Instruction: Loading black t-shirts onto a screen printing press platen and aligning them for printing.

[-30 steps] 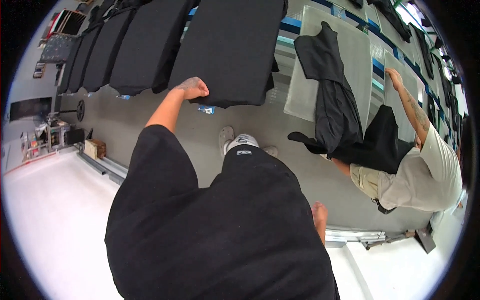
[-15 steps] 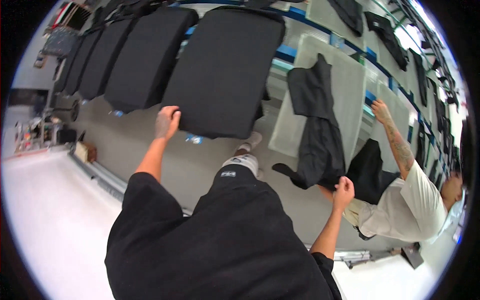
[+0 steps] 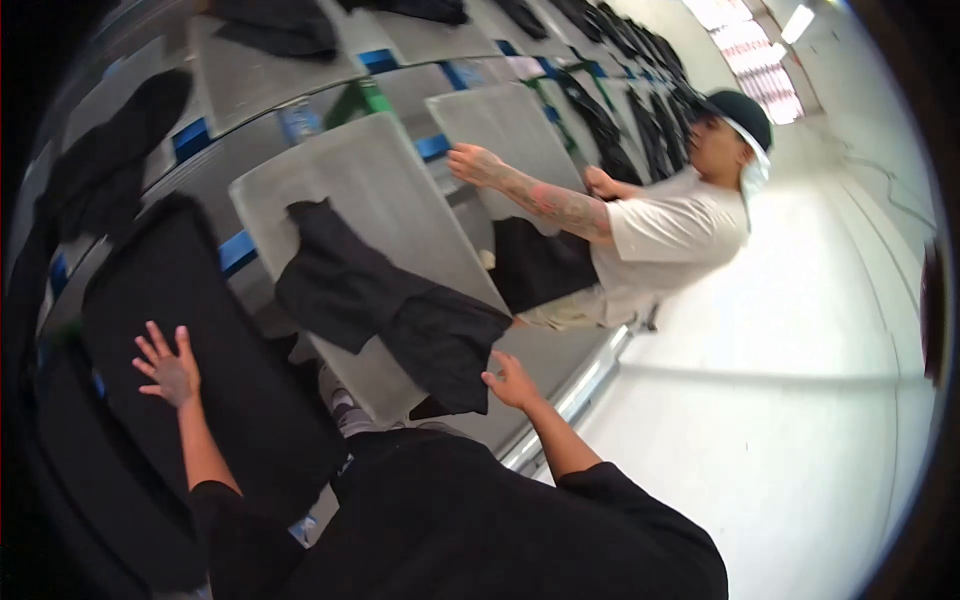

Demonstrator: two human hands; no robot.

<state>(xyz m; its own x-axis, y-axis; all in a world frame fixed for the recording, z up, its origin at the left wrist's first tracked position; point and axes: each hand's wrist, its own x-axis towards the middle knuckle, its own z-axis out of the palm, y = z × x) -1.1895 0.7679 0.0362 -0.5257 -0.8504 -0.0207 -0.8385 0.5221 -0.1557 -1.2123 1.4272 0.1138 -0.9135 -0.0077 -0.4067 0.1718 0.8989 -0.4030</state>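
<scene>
My left hand (image 3: 170, 370) is spread wide, palm down, over a board covered in smooth black fabric (image 3: 225, 440) at the left. My right hand (image 3: 507, 378) has its fingers loosely apart beside the lower right end of a crumpled black garment (image 3: 390, 320); whether it touches the cloth I cannot tell. That garment lies on a pale translucent board (image 3: 320, 160) in the middle, its folded part reaching toward my right hand.
A co-worker in a white shirt (image 3: 670, 230) reaches over the neighbouring pale board (image 3: 500, 120), black cloth (image 3: 540, 255) below their arm. Rows of boards with dark garments (image 3: 270, 25) run across the back on blue supports. A white surface (image 3: 770, 400) lies at the right.
My view has swung right toward the co-worker and the pale boards. My left hand has gone from curled at the board's edge to spread on it. My right hand's fingers have opened near the garment.
</scene>
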